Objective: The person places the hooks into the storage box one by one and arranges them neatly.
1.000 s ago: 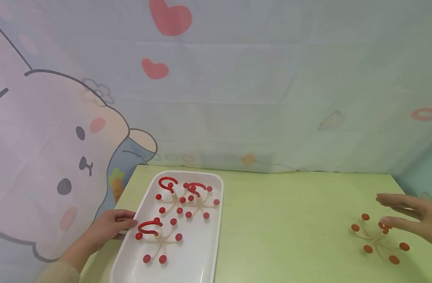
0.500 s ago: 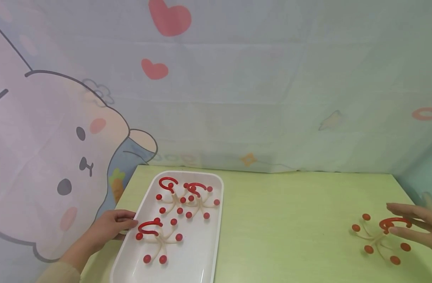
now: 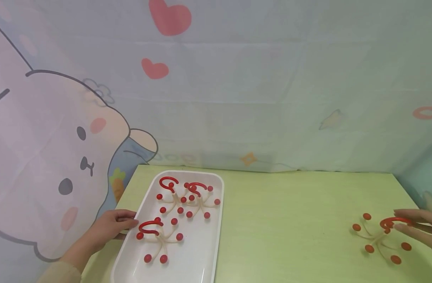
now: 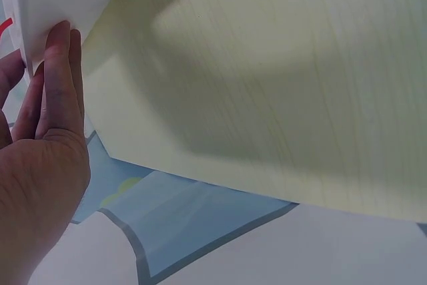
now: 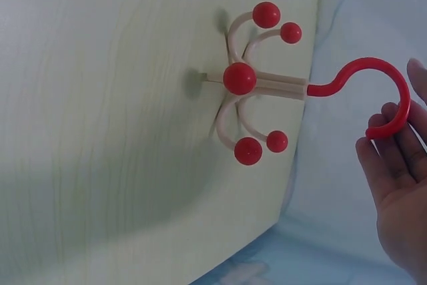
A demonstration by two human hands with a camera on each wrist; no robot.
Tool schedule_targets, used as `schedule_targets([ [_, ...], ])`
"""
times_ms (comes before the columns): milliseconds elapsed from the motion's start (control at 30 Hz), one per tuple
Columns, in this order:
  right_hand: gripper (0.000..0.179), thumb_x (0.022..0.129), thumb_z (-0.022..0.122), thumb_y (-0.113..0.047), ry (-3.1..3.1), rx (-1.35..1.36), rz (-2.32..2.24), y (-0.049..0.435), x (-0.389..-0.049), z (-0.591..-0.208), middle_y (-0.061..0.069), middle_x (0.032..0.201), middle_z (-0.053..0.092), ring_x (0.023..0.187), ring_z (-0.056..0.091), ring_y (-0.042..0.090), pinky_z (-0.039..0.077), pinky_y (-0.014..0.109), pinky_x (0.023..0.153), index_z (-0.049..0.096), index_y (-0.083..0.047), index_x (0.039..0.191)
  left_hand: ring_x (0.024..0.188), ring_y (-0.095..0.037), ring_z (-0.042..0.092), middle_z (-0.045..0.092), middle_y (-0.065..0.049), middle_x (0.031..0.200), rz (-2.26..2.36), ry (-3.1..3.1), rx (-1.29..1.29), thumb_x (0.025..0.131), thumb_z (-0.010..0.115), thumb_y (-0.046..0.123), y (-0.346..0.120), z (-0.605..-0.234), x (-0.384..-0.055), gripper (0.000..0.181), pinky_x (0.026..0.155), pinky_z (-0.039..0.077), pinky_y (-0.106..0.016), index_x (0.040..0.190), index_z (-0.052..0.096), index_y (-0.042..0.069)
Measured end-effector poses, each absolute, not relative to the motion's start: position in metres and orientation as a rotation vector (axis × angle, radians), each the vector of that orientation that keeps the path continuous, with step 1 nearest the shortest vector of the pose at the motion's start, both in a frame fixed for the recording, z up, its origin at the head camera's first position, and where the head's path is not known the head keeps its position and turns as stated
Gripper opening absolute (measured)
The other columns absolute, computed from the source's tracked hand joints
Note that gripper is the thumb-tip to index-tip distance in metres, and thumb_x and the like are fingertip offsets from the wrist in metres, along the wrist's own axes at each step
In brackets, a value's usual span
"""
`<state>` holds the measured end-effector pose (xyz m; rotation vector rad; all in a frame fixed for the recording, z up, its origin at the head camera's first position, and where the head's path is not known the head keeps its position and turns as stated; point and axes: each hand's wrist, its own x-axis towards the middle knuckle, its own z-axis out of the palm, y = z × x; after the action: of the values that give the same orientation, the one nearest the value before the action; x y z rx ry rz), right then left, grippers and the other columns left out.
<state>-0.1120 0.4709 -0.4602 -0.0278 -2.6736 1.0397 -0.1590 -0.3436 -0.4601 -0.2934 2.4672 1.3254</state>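
Observation:
My left hand holds the left rim of a white tray, its thumb at the rim and its fingers along the outer side in the left wrist view. In the tray stand several-armed hangers, including a near hanger, each with curved cream arms, red ball tips and a red hook on top. A matching hanger stands at the right of the table. My right hand is around its red hook, fingers nearly straight and overlapping the hook, thumb spread on the other side.
The pale green table stretches between the tray and the right-hand hanger. A printed cloth with hearts and a rabbit hangs along the table's back edge and left side.
My right hand has moved right and lower, from over the hanger to around its red hook, which shows more fully. The left hand and tray stay put.

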Motion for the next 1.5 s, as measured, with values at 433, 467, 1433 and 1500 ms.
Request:
schedule_targets([
  [433, 0.012, 0.098, 0.078, -0.004, -2.668, -0.118, 1.0, 0.468, -0.112, -0.459, -0.043, 0.087, 0.056, 0.074, 0.056, -0.021, 0.05, 0.007, 0.059, 0.076, 0.007, 0.102, 0.101, -0.024, 0.073, 0.076, -0.017, 0.119, 1.318, 2.478, -0.269, 0.101, 0.076, 0.021, -0.343, -0.458, -0.158, 0.048, 0.086, 0.066, -0.045, 0.137, 0.063, -0.009],
  [467, 0.006, 0.098, 0.077, -0.004, -2.661, -0.116, 1.014, 0.468, -0.112, -0.459, -0.042, 0.087, 0.057, 0.074, 0.057, -0.02, 0.05, 0.007, 0.059, 0.077, 0.002, 0.098, 0.101, -0.024, 0.073, 0.076, -0.017, 0.119, 1.318, 2.477, -0.27, 0.101, 0.076, 0.021, -0.342, -0.458, -0.158, 0.048, 0.086, 0.066, -0.046, 0.137, 0.063, -0.009],
  [1433, 0.017, 0.095, 0.084, -0.018, -2.696, 0.156, 0.84, 0.409, -0.123, -0.414, -0.037, 0.093, 0.067, 0.086, 0.053, -0.029, 0.043, 0.003, 0.067, 0.08, -0.007, 0.108, 0.101, -0.024, 0.073, 0.076, -0.015, 0.117, 1.33, 2.478, -0.309, 0.099, 0.079, 0.023, -0.342, -0.459, -0.158, 0.049, 0.085, 0.066, -0.044, 0.135, 0.065, -0.007],
  [1500, 0.016, 0.095, 0.084, -0.023, -2.724, 0.161, 0.821, 0.402, -0.124, -0.408, -0.036, 0.095, 0.069, 0.087, 0.054, -0.03, 0.043, 0.004, 0.066, 0.082, -0.015, 0.108, 0.101, -0.023, 0.073, 0.076, -0.015, 0.117, 1.335, 2.476, -0.306, 0.099, 0.079, 0.022, -0.341, -0.459, -0.158, 0.049, 0.085, 0.066, -0.044, 0.135, 0.065, -0.007],
])
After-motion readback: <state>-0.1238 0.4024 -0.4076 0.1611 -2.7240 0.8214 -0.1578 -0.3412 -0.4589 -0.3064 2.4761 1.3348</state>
